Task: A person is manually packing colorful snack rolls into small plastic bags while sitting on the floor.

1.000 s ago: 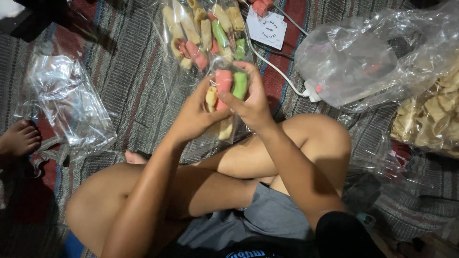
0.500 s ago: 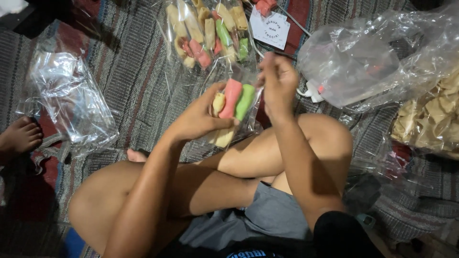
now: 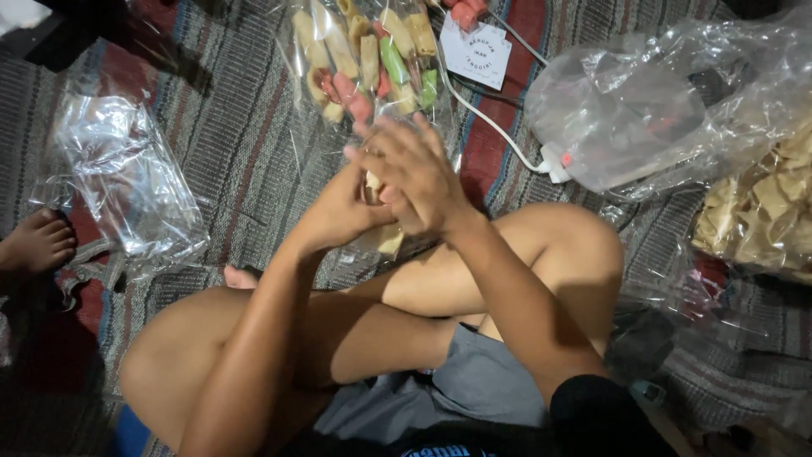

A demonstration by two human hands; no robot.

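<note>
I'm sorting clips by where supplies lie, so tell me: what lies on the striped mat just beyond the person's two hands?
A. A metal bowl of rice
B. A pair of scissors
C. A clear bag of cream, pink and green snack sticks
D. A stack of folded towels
C: a clear bag of snack sticks in cream, pink and green lies on the striped mat just beyond the left hand and right hand.
</note>
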